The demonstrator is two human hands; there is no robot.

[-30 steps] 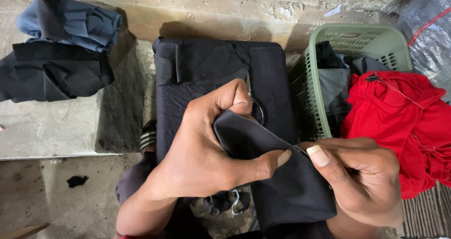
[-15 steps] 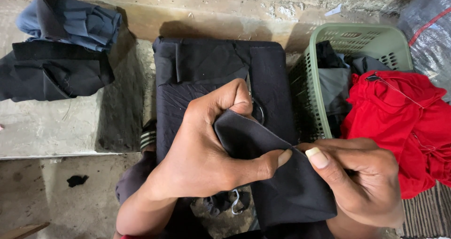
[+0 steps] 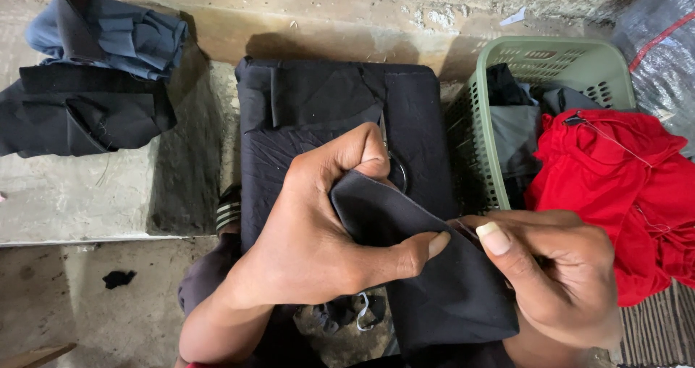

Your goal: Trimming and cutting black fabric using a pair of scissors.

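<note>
The left hand (image 3: 318,230) grips a small piece of dark cloth (image 3: 434,281), its thumb pressed across the upper fold and its forefinger curled over the top corner; the right hand (image 3: 557,274) is closed on the same piece at its right edge, thumb and fingers pinched together where a fine pale thread seems to run, though whether a needle sits there is too small to tell. The dark cloth hangs between the two hands, low in the middle of the view, above the person's lap and in front of a larger folded black fabric (image 3: 333,129); that fabric lies flat on a raised concrete surface (image 3: 72,201), with a metal ring just showing at the left hand's fingertip.

To the right stands a green plastic basket (image 3: 579,64) with grey and dark garments inside; a bright red garment (image 3: 622,187) spills over its right rim, just beside the right hand. At the far left, well apart from both hands, a pile of black clothing (image 3: 79,118) rests on the concrete, with a blue-grey garment (image 3: 123,35) heaped on top of it; a small dark scrap (image 3: 118,277) lies on the floor below.
</note>
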